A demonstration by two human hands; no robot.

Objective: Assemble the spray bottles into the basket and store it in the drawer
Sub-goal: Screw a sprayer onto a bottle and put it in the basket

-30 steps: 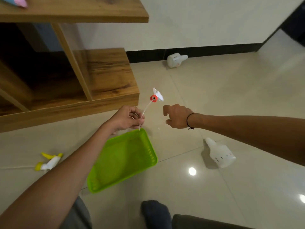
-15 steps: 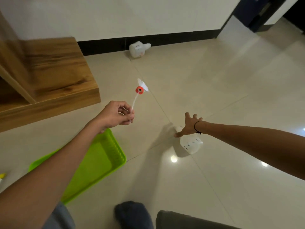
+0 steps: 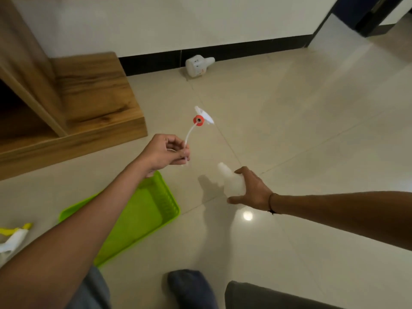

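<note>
Nearest the camera, a dark-socked foot and a grey-clad leg are cut off by the bottom edge. On the tiled floor just beyond, the green basket lies with the left forearm covering part of it. At the left edge a yellow-and-white spray head is only partly in frame. The right hand grips a white bottle, blurred, so its outline is hard to make out and whether it touches the floor cannot be told. The left hand pinches the thin tube of a red-collared spray head held above the floor. Farther off, a wooden cabinet runs out of frame on the left. A second white bottle lies on its side against the black skirting at the floor's far edge.
</note>
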